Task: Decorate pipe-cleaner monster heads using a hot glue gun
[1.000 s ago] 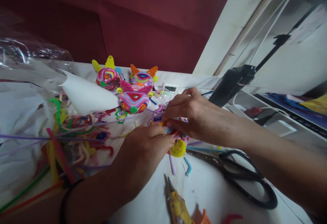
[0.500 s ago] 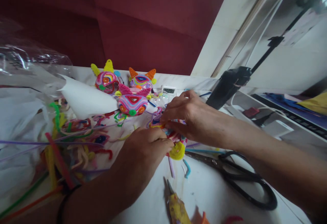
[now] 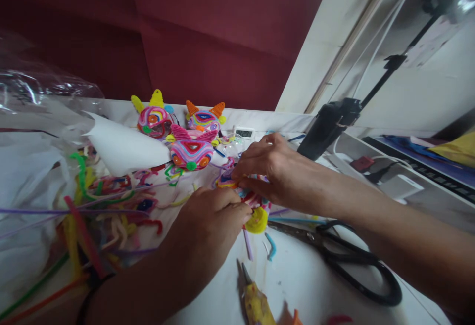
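Observation:
A multicoloured pipe-cleaner ornament (image 3: 257,221) with a round yellow piece on its near end lies between my hands on the white tabletop, largely covered by them. My left hand (image 3: 218,218) is closed, thumb and fingers pinching the ornament's near left edge. From above, my right hand (image 3: 261,166) grips its far side with bent fingers. Beyond them sit finished-looking pipe-cleaner animal heads: one with pink ears (image 3: 192,153), one with orange ears (image 3: 204,117) and one with yellow ears (image 3: 153,117).
Black-handled scissors (image 3: 365,260) lie right of my hands. A yellow glue gun (image 3: 258,305) points away from me at the front. Loose pipe cleaners (image 3: 118,228) and a rolled white sheet (image 3: 126,147) are at left. A small digital clock (image 3: 244,132) and black lamp stand (image 3: 328,124) stand behind.
Both hands stay on the ornament with almost the same grip. The whole view has shifted very slightly; nothing else has visibly moved.

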Demonstrator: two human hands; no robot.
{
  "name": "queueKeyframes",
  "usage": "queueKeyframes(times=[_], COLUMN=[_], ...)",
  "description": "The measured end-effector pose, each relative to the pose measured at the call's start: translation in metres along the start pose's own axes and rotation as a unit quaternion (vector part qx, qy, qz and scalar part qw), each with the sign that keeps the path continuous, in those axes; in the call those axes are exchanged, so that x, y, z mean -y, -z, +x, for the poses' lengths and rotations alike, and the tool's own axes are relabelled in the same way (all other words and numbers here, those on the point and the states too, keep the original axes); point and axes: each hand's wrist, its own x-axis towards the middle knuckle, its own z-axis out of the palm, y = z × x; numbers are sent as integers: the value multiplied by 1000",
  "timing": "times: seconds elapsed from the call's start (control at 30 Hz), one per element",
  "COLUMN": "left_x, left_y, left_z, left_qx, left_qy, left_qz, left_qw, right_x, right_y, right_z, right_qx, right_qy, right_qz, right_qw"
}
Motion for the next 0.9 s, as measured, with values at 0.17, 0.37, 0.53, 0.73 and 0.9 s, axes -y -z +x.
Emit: queueKeyframes(times=[0.17,0.37,0.53,0.73,0.9], left_x=[-3,-3,-1,8,18], left_y=[2,3,3,3,-3], left_z=[2,1,-3,0,4], left_qx=[-3,-18,-48,-110,-140], left_qy=[8,-12,-24,7,83], left_qz=[3,-13,-17,-10,-56], left_qw=[1000,1000,998,994,985], right_x=[0,0,2,0,0], right_y=[1,2,4,3,2], right_z=[-1,-3,-2,-3,-4], right_qx=[-2,-2,9,4,-6], right_qy=[0,-6,-13,-3,-4], right_qz=[4,7,12,18,19], right_qw=[1000,1000,1000,1000,1000])
